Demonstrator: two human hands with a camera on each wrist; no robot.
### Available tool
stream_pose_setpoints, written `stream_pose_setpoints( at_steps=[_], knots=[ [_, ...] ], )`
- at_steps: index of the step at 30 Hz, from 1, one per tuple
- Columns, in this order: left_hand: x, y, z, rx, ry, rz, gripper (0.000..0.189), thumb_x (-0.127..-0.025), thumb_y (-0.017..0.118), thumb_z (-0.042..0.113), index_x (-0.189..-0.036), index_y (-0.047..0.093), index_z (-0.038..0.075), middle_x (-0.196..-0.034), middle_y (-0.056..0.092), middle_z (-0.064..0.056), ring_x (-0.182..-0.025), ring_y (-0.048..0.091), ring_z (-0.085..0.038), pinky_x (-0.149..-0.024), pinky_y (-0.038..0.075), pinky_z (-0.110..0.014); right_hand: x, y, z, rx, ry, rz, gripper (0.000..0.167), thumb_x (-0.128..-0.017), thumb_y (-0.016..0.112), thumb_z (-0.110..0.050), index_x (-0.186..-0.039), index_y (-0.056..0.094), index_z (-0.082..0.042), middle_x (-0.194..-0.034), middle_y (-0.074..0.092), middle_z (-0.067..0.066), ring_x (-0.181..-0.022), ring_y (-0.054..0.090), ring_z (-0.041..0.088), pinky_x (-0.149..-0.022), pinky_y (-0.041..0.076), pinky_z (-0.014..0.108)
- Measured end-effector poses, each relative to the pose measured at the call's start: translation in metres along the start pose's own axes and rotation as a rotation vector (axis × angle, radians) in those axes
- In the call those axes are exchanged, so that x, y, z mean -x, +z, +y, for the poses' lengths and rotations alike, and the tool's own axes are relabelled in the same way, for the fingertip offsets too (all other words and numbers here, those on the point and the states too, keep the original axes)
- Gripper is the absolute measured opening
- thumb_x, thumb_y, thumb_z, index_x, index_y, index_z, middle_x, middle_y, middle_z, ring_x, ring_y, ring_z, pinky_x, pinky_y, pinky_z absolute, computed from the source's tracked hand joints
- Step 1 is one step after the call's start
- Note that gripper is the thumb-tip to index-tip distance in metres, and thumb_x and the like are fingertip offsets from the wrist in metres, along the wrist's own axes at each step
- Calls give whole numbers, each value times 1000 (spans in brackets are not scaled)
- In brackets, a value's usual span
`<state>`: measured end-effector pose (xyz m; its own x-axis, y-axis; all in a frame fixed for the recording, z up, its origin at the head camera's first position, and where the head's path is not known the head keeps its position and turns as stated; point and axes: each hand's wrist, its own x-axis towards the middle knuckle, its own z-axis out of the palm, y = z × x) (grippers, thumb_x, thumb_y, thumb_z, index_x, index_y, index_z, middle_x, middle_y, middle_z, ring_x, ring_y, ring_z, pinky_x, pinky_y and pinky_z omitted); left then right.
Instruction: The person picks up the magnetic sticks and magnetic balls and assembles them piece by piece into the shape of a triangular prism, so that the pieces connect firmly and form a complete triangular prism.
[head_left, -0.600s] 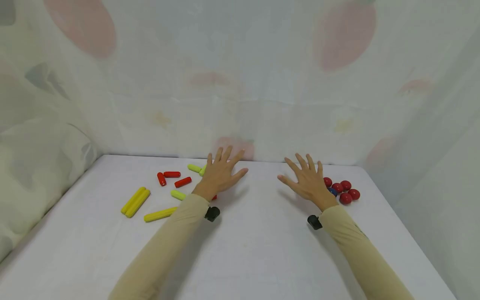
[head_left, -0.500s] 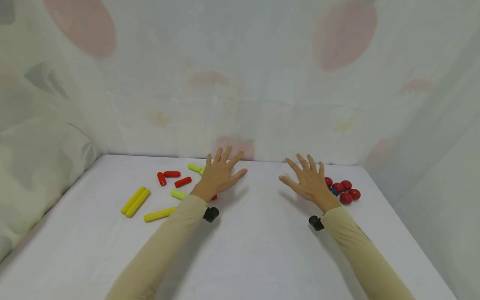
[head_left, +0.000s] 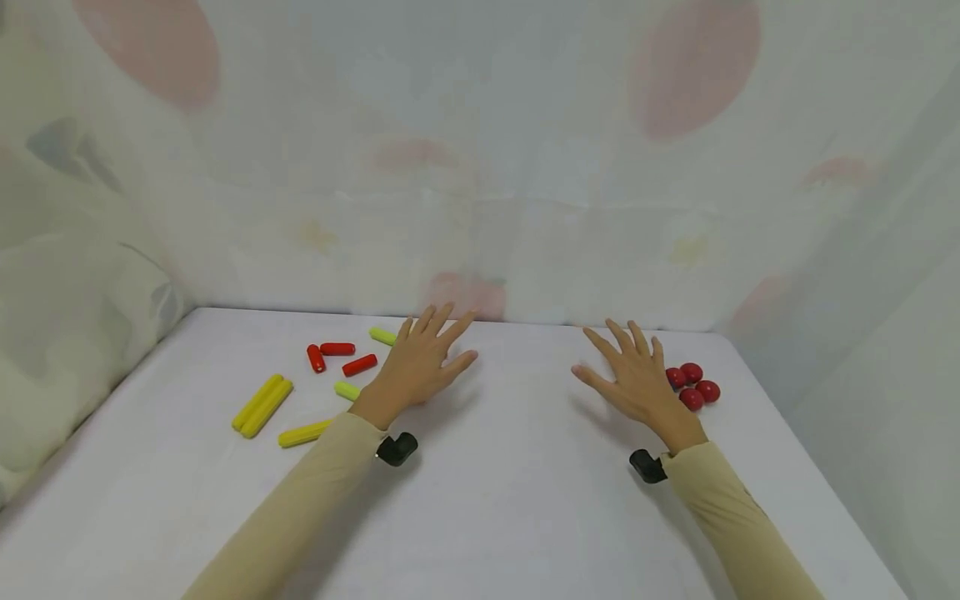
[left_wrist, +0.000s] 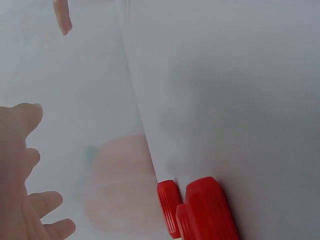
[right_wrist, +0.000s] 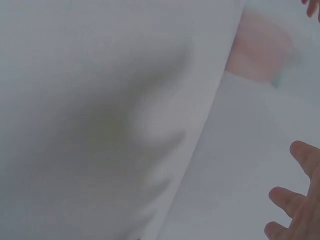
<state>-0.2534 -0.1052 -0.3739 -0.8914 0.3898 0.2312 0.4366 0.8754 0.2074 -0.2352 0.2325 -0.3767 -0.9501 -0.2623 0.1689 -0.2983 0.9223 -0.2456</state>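
Observation:
My left hand [head_left: 412, 362] hovers over the white table with its fingers spread and nothing in it. Beneath and beside it lie light green sticks [head_left: 383, 336], partly covered by the hand and forearm. Two red ribbed pieces [left_wrist: 210, 210] show below this hand in the left wrist view. To its left are short red cylinders [head_left: 360, 365]. My right hand [head_left: 636, 379], also spread and holding nothing, hovers just left of several glossy red balls [head_left: 692, 399]. Its shadow falls on the tabletop in the right wrist view.
Two long yellow ribbed sticks [head_left: 262, 406] lie side by side at the left, and another yellow stick [head_left: 303, 433] runs partly under the left sleeve. A patterned white cloth [head_left: 540, 250] hangs along the table's [head_left: 510, 500] back edge. Cloth also stands at both sides.
Both hands have drawn back a little toward the body and spread farther apart. The right hand now covers the blue ball and part of the red ones. The table items appear unmoved.

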Motion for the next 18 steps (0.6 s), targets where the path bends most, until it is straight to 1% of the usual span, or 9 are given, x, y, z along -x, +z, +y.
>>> stream_pose_setpoints(
  at_steps=[4, 11, 15, 18],
  knots=[
    [11, -1, -1, 16, 21, 28, 65, -100, 48, 50, -157, 27, 28, -164, 25, -11, -150, 24, -39, -118, 20, -65, 9, -4, 3, -19, 5, 11, 74, -94, 50, -61, -154, 35, -22, -163, 22, 18, -150, 8, 48, -113, 3, 74],
    [25, -2, -1, 32, 10, 14, 65, -99, 50, 50, -157, 29, 27, -164, 26, -11, -150, 25, -37, -119, 21, -62, 21, -9, 6, -41, 15, 3, 73, -95, 50, -59, -155, 34, -19, -163, 22, 19, -150, 8, 49, -113, 3, 74],
    [34, -3, -3, 56, 13, 40, 63, -98, 54, 46, -154, 35, 24, -161, 31, -12, -147, 31, -39, -117, 25, -62, 26, -12, 7, -67, 16, 4, 72, -96, 51, -57, -154, 35, -17, -162, 23, 21, -148, 10, 52, -112, 5, 75],
    [40, -4, -7, 94, 2, 56, 60, -97, 59, 42, -151, 41, 23, -158, 37, -13, -144, 36, -39, -117, 27, -60, 29, -14, 9, -88, 11, 5, 70, -96, 53, -54, -152, 38, -15, -160, 25, 23, -147, 14, 53, -111, 9, 75]
  ],
)
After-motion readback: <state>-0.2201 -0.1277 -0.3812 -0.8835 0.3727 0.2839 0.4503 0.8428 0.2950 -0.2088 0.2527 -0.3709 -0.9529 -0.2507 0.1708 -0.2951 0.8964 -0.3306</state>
